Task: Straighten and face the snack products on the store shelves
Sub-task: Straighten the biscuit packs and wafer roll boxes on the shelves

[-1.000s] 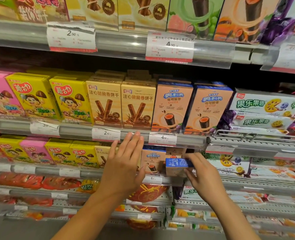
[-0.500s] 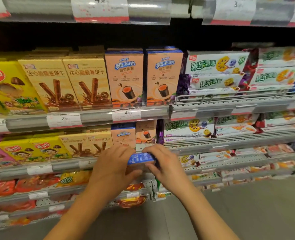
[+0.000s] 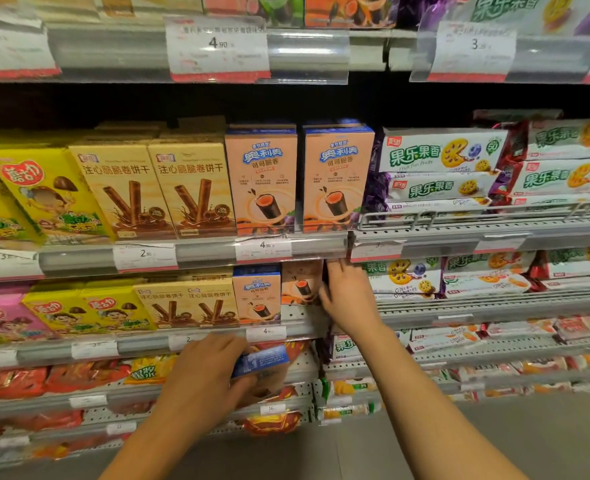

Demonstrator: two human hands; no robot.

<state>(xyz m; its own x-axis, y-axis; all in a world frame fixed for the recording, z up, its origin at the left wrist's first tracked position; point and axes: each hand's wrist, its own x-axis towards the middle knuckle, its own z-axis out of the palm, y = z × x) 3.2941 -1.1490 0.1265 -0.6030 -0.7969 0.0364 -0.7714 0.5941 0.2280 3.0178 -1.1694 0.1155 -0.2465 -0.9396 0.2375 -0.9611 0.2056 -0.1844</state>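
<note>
— While the left hand [image 3: 203, 372] grips that small peach carton with the blue top flap [image 3: 261, 363] down in front of the lower shelf rail [image 3: 141, 344], why isn't it going straight in?

— My guess is it's parked there to keep the slot free. Its fingers are curled round the box's near side, thumb under, and the box is tilted with the blue end up, held clear of the shelf.

— And the right hand [image 3: 347, 299]?

— It has reached into the gap under the grey price rail of the middle shelf [image 3: 317, 245], fingers held close together and laid against the right side of a set-back peach wafer-roll carton [image 3: 300, 284]. Whether they hook behind it, I cannot tell.

— So that carton is the one out of line?

— It looks so. Its neighbour, the upright peach carton with the blue lid [image 3: 257, 296], stands at the front edge, while this one sits deeper, leaving bare perforated shelf floor before it.

— Next, then?

— Probably drawing it forward level with its neighbour, then setting the held box in the row, face outward.
</note>
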